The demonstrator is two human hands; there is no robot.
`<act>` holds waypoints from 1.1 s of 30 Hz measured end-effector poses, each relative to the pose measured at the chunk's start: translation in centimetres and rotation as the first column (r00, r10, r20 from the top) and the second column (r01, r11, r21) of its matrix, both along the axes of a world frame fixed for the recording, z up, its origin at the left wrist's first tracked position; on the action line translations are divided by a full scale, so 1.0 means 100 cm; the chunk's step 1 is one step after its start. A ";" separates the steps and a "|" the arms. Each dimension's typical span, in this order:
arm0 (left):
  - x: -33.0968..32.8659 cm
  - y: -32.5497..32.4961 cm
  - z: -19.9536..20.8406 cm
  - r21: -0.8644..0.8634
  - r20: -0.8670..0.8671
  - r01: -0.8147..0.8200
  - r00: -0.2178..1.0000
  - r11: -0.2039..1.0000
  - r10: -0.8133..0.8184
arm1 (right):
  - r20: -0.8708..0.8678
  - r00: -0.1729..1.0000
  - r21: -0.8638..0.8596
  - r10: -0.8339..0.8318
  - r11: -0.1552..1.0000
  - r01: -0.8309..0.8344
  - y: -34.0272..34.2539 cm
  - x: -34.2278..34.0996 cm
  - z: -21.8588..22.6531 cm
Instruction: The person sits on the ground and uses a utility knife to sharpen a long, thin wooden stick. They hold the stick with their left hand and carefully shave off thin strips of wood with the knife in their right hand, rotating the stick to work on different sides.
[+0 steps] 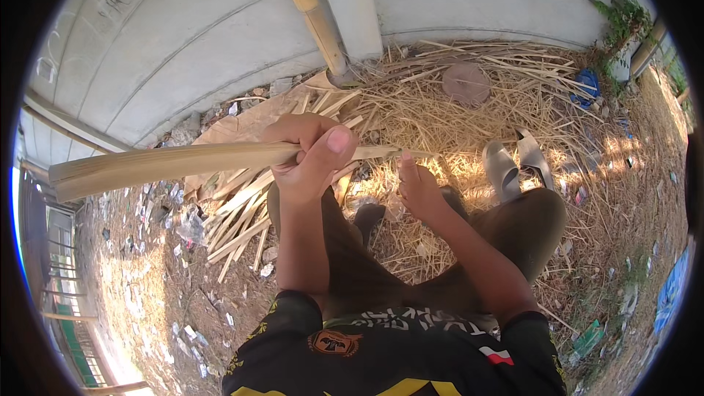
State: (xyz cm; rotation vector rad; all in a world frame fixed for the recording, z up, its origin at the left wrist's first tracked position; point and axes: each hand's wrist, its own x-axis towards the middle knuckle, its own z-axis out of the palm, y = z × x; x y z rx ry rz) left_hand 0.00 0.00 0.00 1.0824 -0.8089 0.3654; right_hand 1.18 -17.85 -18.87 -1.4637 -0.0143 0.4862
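My left hand (312,158) is closed around a long, pale bamboo strip (169,165), thumb on top. The strip lies roughly level across my lap, its wide end reaching far to the left and its thin end pointing right. Beside that thin end, my right hand (422,189) is closed with the thumb raised along the top. What its fingers grip is hidden; a thin, light-coloured piece shows just beyond the thumb, and I cannot tell whether it belongs to the strip. Under my left forearm lies a pile of split bamboo strips (242,231), partly on a brown sheet (257,117).
A concrete wall (220,22) with an upright bamboo pole (312,15) stands ahead. Shavings (411,114) cover the ground, with a round brown disc (466,84) on them. A pair of sandals (502,169) lies near my right knee. A blue object (587,88) and litter lie around.
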 end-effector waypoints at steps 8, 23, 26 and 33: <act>0.003 0.003 0.002 0.095 0.079 0.002 0.997 0.995 -0.010 | 0.372 0.925 0.048 0.078 0.994 -0.103 0.006 -0.029 0.068; 0.015 0.027 -0.005 0.073 0.049 0.068 0.996 0.995 -0.072 | 0.156 0.984 -0.282 0.083 0.959 -0.036 0.000 -0.002 0.034; 0.016 0.025 -0.003 0.072 0.044 0.054 0.997 0.996 -0.057 | 0.015 0.999 -0.236 0.040 0.971 -0.035 -0.002 0.004 0.013; 0.017 0.021 -0.006 -0.026 0.058 0.155 0.986 0.988 -0.153 | 0.085 0.992 0.030 0.093 0.995 -0.096 0.004 -0.006 0.037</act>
